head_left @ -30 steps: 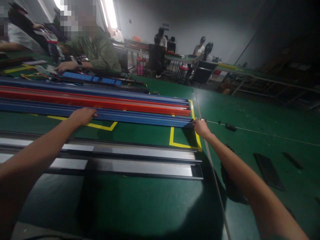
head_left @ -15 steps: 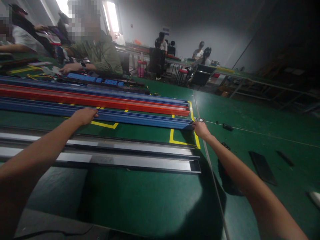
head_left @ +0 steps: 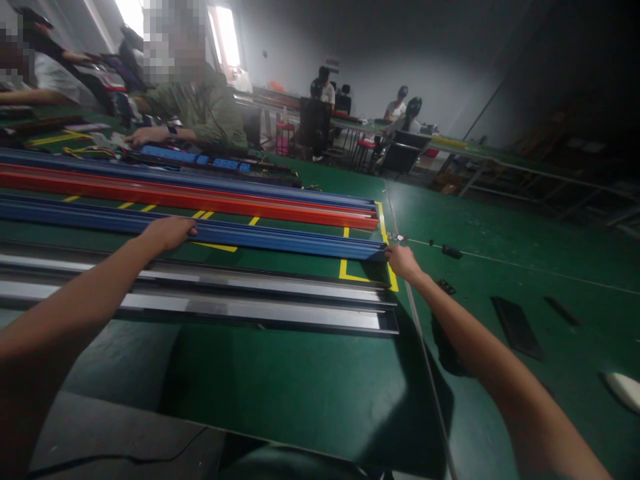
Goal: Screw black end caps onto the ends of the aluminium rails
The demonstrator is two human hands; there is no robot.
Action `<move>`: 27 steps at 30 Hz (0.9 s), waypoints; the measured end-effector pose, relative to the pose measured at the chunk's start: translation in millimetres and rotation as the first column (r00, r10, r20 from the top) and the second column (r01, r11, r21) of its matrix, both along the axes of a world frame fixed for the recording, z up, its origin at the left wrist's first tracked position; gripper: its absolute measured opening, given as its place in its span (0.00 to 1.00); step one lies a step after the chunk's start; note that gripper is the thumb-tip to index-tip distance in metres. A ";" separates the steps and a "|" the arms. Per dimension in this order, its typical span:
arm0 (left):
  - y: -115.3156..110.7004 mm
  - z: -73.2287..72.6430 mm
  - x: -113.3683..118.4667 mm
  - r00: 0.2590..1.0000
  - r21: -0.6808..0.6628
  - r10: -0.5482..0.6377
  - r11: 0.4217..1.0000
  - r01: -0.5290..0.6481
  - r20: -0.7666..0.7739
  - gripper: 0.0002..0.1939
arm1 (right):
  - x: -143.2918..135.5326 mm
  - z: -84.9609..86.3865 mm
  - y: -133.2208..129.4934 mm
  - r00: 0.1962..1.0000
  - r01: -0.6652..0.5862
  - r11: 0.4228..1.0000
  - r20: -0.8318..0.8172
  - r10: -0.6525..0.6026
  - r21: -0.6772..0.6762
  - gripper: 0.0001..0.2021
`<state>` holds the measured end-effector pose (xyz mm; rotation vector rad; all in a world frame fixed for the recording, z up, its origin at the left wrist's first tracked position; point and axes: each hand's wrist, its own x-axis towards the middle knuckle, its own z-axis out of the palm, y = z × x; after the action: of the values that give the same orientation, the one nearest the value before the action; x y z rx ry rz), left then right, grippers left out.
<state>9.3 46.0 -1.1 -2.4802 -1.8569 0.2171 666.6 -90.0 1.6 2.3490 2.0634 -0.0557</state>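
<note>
A long blue channel profile (head_left: 280, 238) runs across the green table, gripped in both my hands. My left hand (head_left: 170, 233) is closed over it left of the middle, and my right hand (head_left: 401, 261) pinches its right end; the fingertips are partly hidden. Beyond it lies a red-orange profile (head_left: 300, 212), with another blue profile (head_left: 320, 195) behind that. Nearer to me, two silver-grey profiles (head_left: 300, 312) lie side by side, partly covered by my left forearm. Yellow tape (head_left: 367, 278) marks the table beneath the blue profile's right end.
Across the table a person in a green jacket (head_left: 220, 107) works near blue parts (head_left: 175, 156) and loose wires. To the right lie a black flat plate (head_left: 515, 327), a small black block (head_left: 452, 251) and a white object (head_left: 623, 390). A table seam (head_left: 425, 360) runs near my right arm.
The blue profile has shifted slightly away from the near yellow tape, still in both hands. The view has tilted a little, so the silver-grey profiles appear higher.
</note>
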 end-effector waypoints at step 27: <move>-36.4 11.6 -9.3 0.998 -0.039 -0.003 0.999 0.001 -0.060 0.14 | -10.4 2.5 -36.4 0.999 -0.029 1.000 -0.023 0.029 0.000 0.13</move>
<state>0.0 9.6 10.5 -2.4708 -1.8447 0.3270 656.1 -126.4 4.1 2.3288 2.1067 -0.0823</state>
